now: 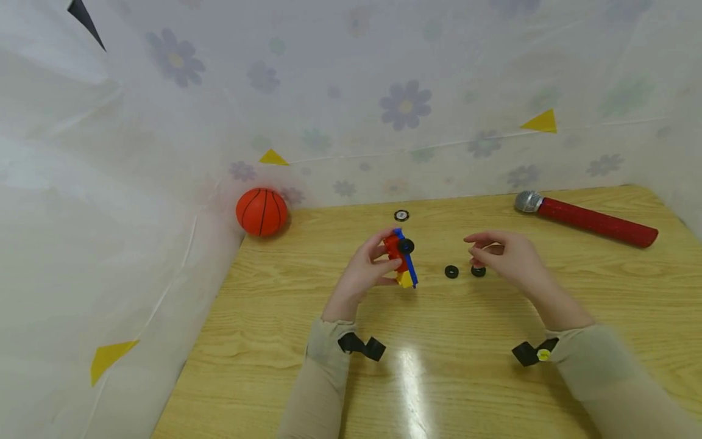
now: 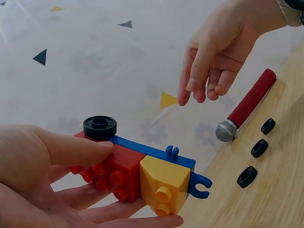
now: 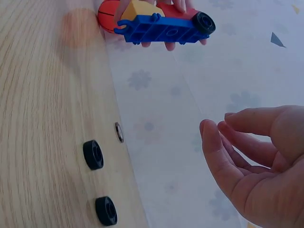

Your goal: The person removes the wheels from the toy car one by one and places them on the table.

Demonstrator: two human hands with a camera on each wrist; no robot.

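My left hand (image 1: 366, 268) holds a toy block car (image 1: 403, 259) above the table, thumb on one side and fingers on the other. In the left wrist view, the car has a blue base (image 2: 142, 148), red blocks (image 2: 121, 168) and a yellow sloped block (image 2: 164, 178). A single black wheel (image 2: 99, 127) sits on its red end; the axle holders near the yellow end are bare. Off to the right, my right hand (image 1: 510, 256) hovers with loosely bent fingers and nothing between them. Loose black wheels (image 1: 451, 272) lie on the table near it; three show in the left wrist view.
An orange toy basketball (image 1: 261, 212) rests at the table's back left corner. A black-and-white round chip (image 1: 401, 215) lies near the back edge. At the back right is a microphone (image 1: 595, 219) with a red handle. Flower-patterned sheeting (image 1: 340, 122) hangs behind the wooden table (image 1: 263, 317).
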